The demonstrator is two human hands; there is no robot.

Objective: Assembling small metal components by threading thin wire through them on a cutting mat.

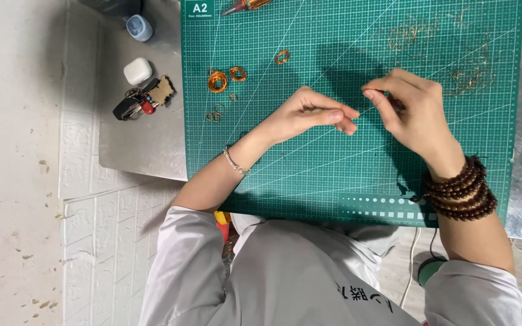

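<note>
- Nearest the camera: person's torso in a pale grey shirt (297, 278), leaning over the table (143, 145).
- Right wrist is wearing several turns of dark brown wooden beads (460, 193); left wrist is wearing a thin silver bangle (235, 162).
- Left hand (309, 115) and right hand (412, 111) are meeting over the middle of the green cutting mat (345, 175). Left fingers (342, 118) are pressed together at the tips; right fingers (374, 95) are pinched likewise. A very fine strand seems to be running between them, too thin to see clearly; I cannot tell its material for sure.
- Step in hand, as I judge it: a small length of thin wire is being held taut or twisted between the two pinches. The next move is probably calling for a steady, tiny turn of the fingertips without letting the strand slip.
- Further left on the mat: small copper wire coils (217, 81), several rings of differing size, lying loose and apart from the hands.
- Far edge of the mat: an orange-handled tool (246, 6), partly cut off.
- Off the mat, on bare table: a white earbud case (138, 70), shut, contents hidden; a key bunch (143, 99) just beside it; a small pale blue container (139, 27) beyond, contents unreadable.
</note>
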